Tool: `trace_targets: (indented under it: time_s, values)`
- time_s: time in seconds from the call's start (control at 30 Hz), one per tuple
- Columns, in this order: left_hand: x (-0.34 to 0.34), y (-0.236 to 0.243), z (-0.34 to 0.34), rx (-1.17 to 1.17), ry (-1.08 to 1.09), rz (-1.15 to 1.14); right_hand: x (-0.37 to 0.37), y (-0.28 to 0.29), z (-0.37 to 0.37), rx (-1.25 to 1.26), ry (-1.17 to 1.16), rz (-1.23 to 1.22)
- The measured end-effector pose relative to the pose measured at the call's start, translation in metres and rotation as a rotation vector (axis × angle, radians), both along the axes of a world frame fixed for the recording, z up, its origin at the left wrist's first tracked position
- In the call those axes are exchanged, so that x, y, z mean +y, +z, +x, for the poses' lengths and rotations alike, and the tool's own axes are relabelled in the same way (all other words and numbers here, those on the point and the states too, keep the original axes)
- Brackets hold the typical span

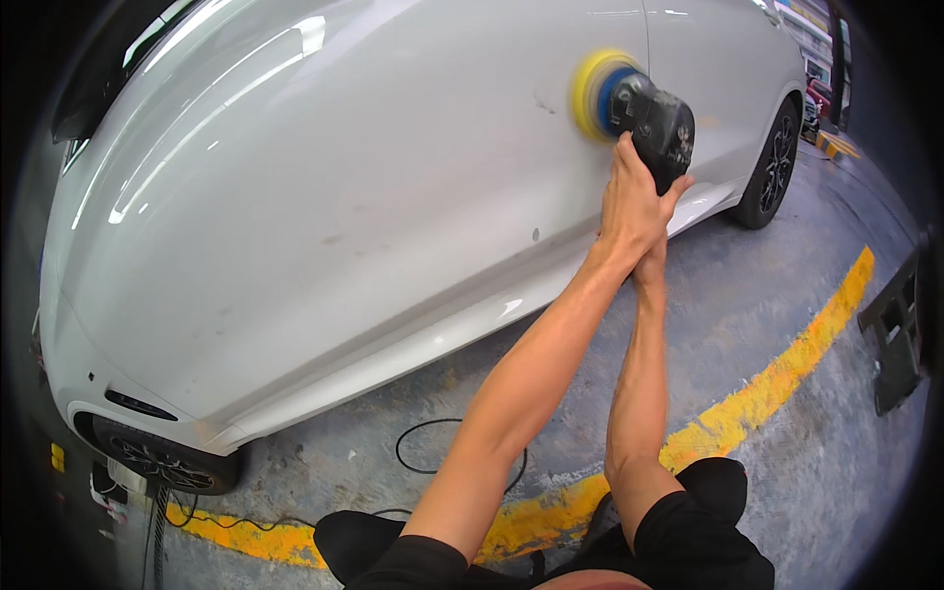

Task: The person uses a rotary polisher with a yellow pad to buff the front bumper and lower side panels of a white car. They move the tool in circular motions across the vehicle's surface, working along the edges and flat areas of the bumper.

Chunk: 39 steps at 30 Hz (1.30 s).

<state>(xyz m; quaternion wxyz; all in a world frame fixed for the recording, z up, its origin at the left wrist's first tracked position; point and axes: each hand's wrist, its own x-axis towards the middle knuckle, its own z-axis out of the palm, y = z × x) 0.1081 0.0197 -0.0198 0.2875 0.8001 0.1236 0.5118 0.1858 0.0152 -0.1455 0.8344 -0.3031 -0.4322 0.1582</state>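
Observation:
My left hand (pixel 639 197) grips the black body of a power polisher (pixel 661 133), with fingers and thumb around it. Behind and below it, my right hand (pixel 649 261) is wrapped on the polisher's rear handle, mostly hidden by the left. The yellow pad (pixel 590 88) with its blue backing lies against the white car's side (pixel 393 167), just left of a vertical panel seam, and looks blurred. A few grey smudges mark the paint below and left of the pad.
The car's wheels (pixel 772 167) stand at right and lower left. A yellow painted line (pixel 767 383) curves across the grey floor (pixel 796 472). A black cable (pixel 423 425) loops below the car. A dark stand or stool (pixel 895 334) is at the far right.

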Motion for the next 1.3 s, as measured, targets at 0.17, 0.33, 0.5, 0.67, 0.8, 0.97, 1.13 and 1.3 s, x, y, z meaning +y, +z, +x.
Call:
trace_targets:
  time_s: [0.17,0.33,0.5,0.67,0.8,0.97,1.13,1.3]
  values:
    - [0.006,-0.037,-0.040,0.108,0.058,-0.024,0.016,-0.040,-0.047,-0.060,-0.127,0.004]
    - [0.017,-0.057,-0.159,-0.065,0.096,-0.093,0.018,-0.024,-0.159,-0.127,0.079,0.014]
    - [0.009,-0.065,-0.294,-0.249,0.146,-0.174,0.024,-0.051,-0.283,-0.194,0.167,-0.056]
    - [0.004,-0.081,-0.423,-0.509,0.196,-0.264,0.020,-0.028,-0.395,-0.384,0.301,-0.136]
    - [0.016,-0.113,-0.536,-0.612,0.360,-0.223,0.015,0.001,-0.498,-0.593,0.214,-0.188]
    - [0.033,-0.129,-0.659,-0.745,0.380,-0.178,0.023,0.025,-0.601,-0.798,0.212,-0.122]
    - [0.038,-0.116,-0.716,-0.875,0.364,-0.215,0.036,0.043,-0.662,-0.963,0.298,-0.156]
    - [0.038,-0.146,-0.723,-1.058,0.355,-0.278,0.039,0.027,-0.670,-1.100,0.298,-0.169]
